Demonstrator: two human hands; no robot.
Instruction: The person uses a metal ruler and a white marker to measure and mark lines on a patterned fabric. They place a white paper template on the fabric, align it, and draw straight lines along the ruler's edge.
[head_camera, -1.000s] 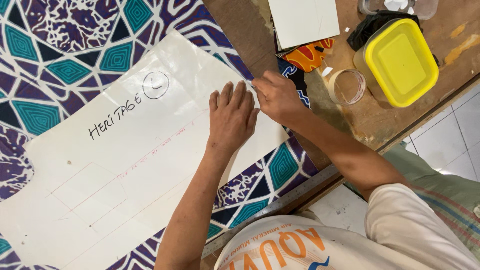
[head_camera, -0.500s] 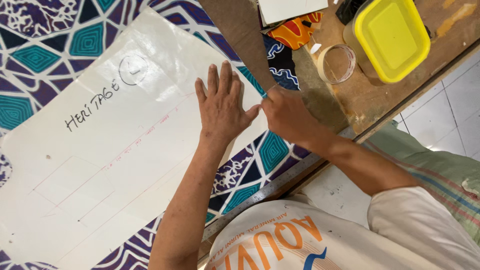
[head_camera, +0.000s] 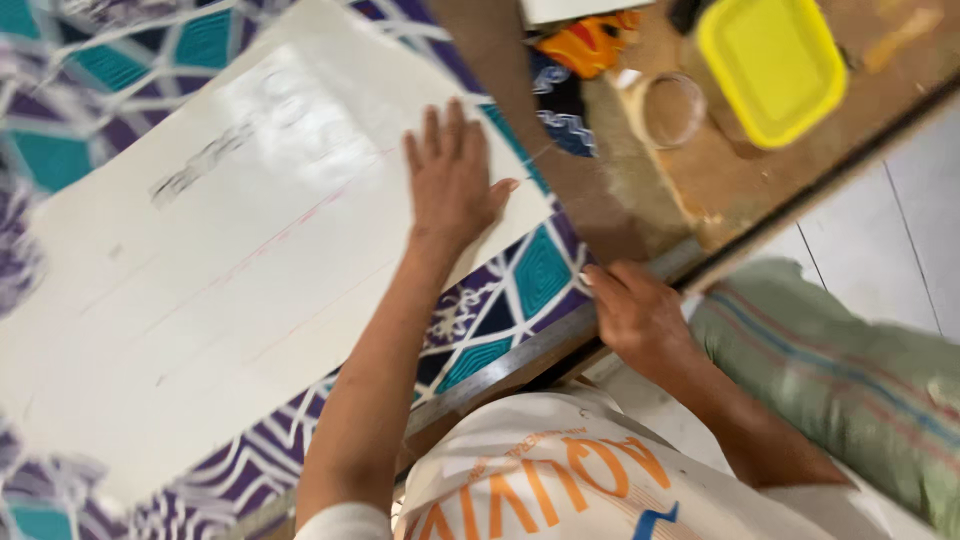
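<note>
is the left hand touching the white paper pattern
Touching. The head view shows the left hand lying flat, palm down, on the white paper pattern, with no gap visible.

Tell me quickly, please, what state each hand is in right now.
Left hand: open, flat, palm down on the white paper pattern.
Right hand: fingers curled at the table edge; whether it holds anything cannot be told.
</note>
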